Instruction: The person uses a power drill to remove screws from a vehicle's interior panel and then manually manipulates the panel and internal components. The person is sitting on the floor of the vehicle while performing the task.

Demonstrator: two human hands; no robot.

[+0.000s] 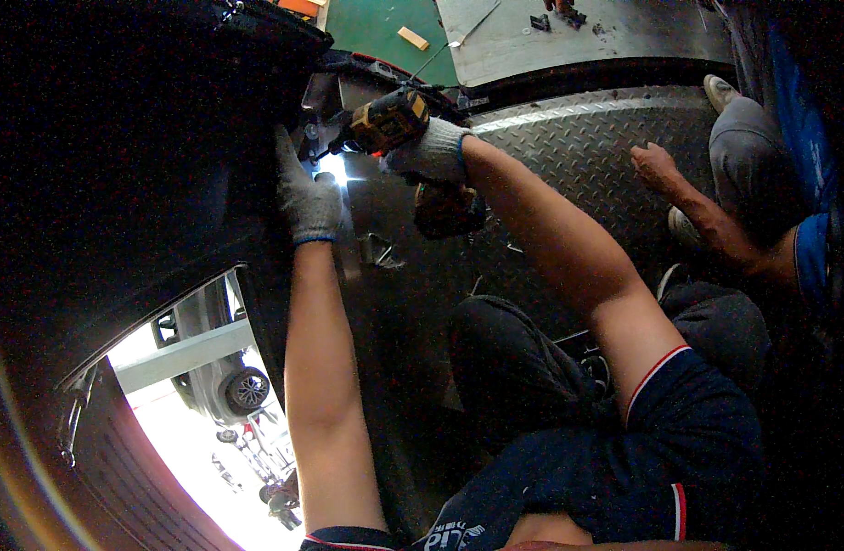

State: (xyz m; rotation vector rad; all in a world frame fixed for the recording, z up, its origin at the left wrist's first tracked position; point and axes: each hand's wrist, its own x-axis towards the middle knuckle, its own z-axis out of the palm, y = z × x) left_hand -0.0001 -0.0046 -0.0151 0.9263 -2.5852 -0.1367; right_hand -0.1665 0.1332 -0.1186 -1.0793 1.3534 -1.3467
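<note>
— Pointing where, the power drill?
— Leftward, slightly down in view, long axis slanting; gripped in right hand, bit near left hand; impossible to tell if holding anything there.
— And around?
— Ridged metal floor, green floor farther, car outside.

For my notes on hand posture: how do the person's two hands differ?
The left hand is outstretched, while the right hand curls around a black-and-yellow power tool. The left hand sits left of the bright light; the right hand is to its right. Both hands wear pale knitted gloves.
</note>
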